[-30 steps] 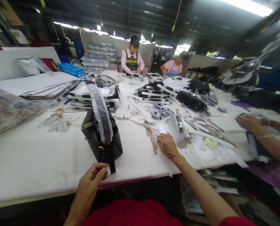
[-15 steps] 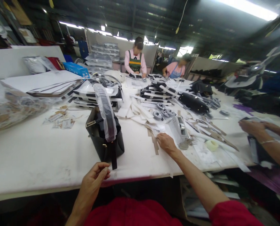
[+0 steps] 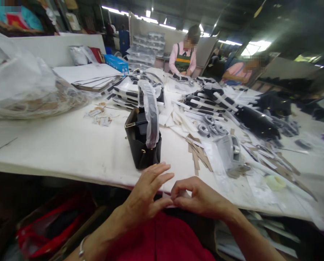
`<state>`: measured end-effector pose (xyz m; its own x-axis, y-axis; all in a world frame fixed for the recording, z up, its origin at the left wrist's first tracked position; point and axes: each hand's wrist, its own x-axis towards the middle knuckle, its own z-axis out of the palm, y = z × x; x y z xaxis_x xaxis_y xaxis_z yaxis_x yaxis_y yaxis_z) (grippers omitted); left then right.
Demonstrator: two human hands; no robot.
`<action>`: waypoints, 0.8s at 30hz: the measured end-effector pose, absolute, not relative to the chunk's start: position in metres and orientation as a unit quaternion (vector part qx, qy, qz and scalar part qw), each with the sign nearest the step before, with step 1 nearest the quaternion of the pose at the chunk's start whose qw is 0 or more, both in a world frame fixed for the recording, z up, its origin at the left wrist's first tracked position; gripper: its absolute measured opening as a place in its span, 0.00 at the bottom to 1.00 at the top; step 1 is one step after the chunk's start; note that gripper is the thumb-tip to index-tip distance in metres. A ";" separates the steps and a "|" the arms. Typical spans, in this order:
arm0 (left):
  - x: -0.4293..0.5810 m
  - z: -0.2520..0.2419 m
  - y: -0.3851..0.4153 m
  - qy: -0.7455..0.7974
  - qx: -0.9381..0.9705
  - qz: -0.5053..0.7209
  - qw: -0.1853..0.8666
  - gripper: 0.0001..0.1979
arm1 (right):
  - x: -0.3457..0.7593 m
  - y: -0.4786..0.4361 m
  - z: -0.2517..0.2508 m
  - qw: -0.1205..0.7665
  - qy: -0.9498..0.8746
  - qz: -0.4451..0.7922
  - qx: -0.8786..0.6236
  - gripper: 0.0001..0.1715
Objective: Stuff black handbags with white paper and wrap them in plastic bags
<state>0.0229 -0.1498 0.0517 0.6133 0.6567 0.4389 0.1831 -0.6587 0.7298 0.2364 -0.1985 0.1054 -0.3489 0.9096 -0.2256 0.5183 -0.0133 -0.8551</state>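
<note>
A black handbag (image 3: 136, 152) stands upright near the front of the table, its handle wrapped in a whitish translucent sleeve (image 3: 150, 119). Just in front of it is my left hand (image 3: 148, 190), fingers stretched and apart, the thumb close to my right fingertips. My right hand (image 3: 197, 195) is closed in a pinch on a small thin white piece (image 3: 165, 195), at the table's front edge. Whether that piece is paper or film I cannot tell. The lower front of the bag is partly behind my left fingers.
Right of the bag lie brown paper strips (image 3: 196, 156), a clear plastic-covered holder (image 3: 229, 152), a tape roll (image 3: 274, 182) and grey rolls (image 3: 210, 127). Small packets (image 3: 100, 117) and a large plastic bag (image 3: 36, 90) are left. Wrapped bags are stacked behind; a person (image 3: 183, 54) works opposite.
My right hand has come back from the paper strips to the front edge, now pinching a white piece. My left hand has opened and moved beside it. The view has turned left.
</note>
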 end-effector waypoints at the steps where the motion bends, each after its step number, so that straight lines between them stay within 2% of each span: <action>1: 0.027 0.052 -0.151 0.240 0.840 0.350 0.338 0.25 | 0.231 -0.198 0.109 0.213 -0.666 0.484 -0.526 0.06; 2: 0.030 0.051 -0.152 0.251 0.833 0.340 0.356 0.23 | 0.228 -0.196 0.110 0.231 -0.657 0.482 -0.532 0.06; 5: 0.029 0.049 -0.155 0.354 0.763 0.308 0.445 0.10 | 0.228 -0.184 0.106 0.299 -0.610 0.464 -0.568 0.05; 6: 0.027 0.049 -0.156 0.381 0.733 0.295 0.480 0.09 | 0.229 -0.180 0.103 0.316 -0.594 0.469 -0.572 0.06; 9: 0.018 0.051 -0.157 0.410 0.663 0.274 0.563 0.11 | 0.227 -0.171 0.095 0.341 -0.568 0.492 -0.566 0.09; 12: 0.013 0.051 -0.156 0.421 0.633 0.287 0.583 0.09 | 0.218 -0.168 0.089 0.346 -0.559 0.490 -0.572 0.13; 15: 0.011 0.045 -0.155 0.403 0.604 0.314 0.611 0.12 | 0.206 -0.169 0.086 0.344 -0.572 0.469 -0.578 0.13; 20: 0.010 0.040 -0.155 0.415 0.583 0.325 0.618 0.14 | 0.192 -0.166 0.078 0.325 -0.602 0.450 -0.574 0.14; 24: 0.000 0.038 -0.155 0.451 0.562 0.327 0.611 0.14 | 0.194 -0.157 0.065 0.344 -0.574 0.436 -0.602 0.16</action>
<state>-0.0001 -0.1546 0.0381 0.3786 0.9073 -0.1830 0.1074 0.1533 0.9823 0.1938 -0.1567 0.0652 -0.0380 0.9908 -0.1295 0.3912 -0.1045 -0.9144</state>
